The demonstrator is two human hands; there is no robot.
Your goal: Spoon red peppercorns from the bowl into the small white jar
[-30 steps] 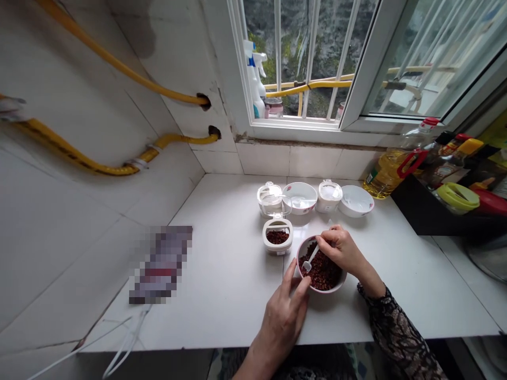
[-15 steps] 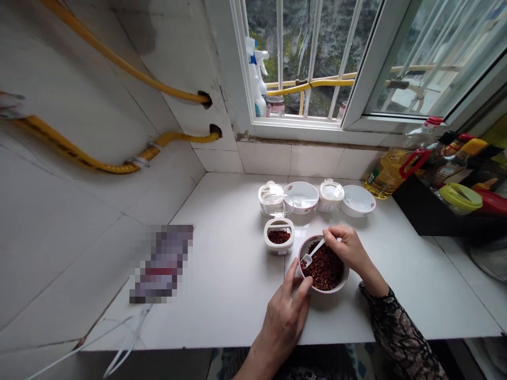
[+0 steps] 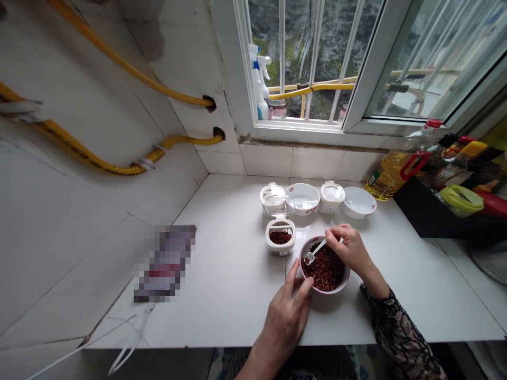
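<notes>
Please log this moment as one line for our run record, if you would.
right hand: holds spoon in bowl | left hand: fingers on bowl rim | bowl contents: peppercorns

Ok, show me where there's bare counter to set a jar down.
Bare white counter lies between the blurred packet and the small peppercorn jar. Another patch lies right of the right hand, before the black rack. It's crowded around the pink-rimmed bowl and along the back row of jars and bowls.
</notes>
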